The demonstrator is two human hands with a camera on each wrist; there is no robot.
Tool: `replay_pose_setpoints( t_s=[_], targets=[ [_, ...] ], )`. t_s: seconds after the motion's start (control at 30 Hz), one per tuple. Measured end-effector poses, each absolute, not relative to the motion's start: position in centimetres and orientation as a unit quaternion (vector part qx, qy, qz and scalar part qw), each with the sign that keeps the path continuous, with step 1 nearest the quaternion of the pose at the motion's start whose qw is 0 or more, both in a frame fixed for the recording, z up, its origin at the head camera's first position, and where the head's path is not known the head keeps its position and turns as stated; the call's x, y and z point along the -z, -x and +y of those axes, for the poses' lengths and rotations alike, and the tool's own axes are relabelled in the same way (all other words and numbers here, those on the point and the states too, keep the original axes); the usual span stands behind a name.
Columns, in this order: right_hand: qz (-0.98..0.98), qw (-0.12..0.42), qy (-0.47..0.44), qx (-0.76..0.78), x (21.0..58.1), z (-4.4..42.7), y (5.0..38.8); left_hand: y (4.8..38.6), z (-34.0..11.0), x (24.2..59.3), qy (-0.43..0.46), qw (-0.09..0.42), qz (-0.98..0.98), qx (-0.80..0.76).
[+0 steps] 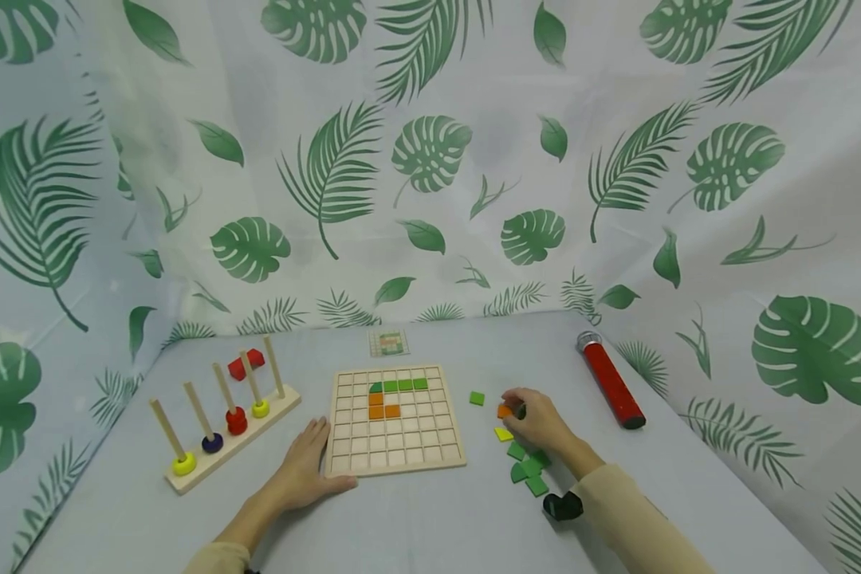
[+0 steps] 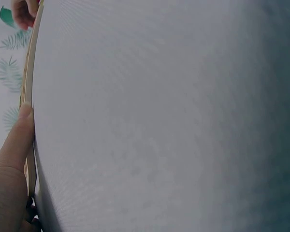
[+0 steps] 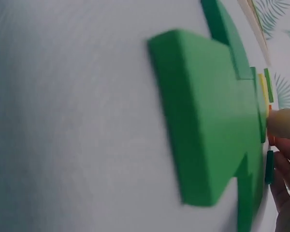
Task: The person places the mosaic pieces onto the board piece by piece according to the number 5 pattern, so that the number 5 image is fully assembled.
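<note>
A square wooden grid board (image 1: 419, 438) carries a dark green rounded tile (image 1: 376, 388), several light green tiles (image 1: 405, 385) and a few orange tiles (image 1: 376, 412). My left hand (image 1: 304, 466) lies at its lower left corner, fingers extended along the left side and thumb at the front edge. In the left wrist view that thumb (image 2: 20, 133) touches the board's rim. To the right of the board, my right hand (image 1: 538, 418) pinches an orange tile (image 1: 504, 410) with thumb and fingers curled. A dark green tile (image 3: 269, 166) is by its other fingers.
Near the right hand lie a yellow tile (image 1: 503, 434), a lone green tile (image 1: 477, 398) and several green tiles (image 1: 531, 468). A pegged ring stand (image 1: 233, 438) is at left, with red pieces (image 1: 247, 364) behind. A pattern card (image 1: 388, 343), red tube (image 1: 612, 383) and black object (image 1: 563, 506) surround.
</note>
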State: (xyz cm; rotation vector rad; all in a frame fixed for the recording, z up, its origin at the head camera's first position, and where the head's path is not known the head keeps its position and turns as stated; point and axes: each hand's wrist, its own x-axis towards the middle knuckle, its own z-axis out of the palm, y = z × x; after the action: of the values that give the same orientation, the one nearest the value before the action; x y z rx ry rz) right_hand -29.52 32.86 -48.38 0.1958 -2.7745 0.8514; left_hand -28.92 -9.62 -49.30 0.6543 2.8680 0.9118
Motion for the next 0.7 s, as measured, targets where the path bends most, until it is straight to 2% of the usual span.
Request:
replay_pose_setpoints(
  t_s=[0.27,0.53,0.7],
  targets=[
    [-0.948,0.104,-0.063,-0.296,47.9,32.7,29.7,28.8,-9.6,49.2,-0.209,0.030,0.931,-0.299],
    [-0.936,0.133,-0.070,-0.319,47.0,31.2,30.2,28.7,-9.7,49.1,-0.216,0.024,0.929,-0.299],
    [-0.933,0.126,-0.067,-0.332,46.8,29.7,30.8,28.7,-9.7,49.2,-0.221,0.021,0.927,-0.302]
  ],
)
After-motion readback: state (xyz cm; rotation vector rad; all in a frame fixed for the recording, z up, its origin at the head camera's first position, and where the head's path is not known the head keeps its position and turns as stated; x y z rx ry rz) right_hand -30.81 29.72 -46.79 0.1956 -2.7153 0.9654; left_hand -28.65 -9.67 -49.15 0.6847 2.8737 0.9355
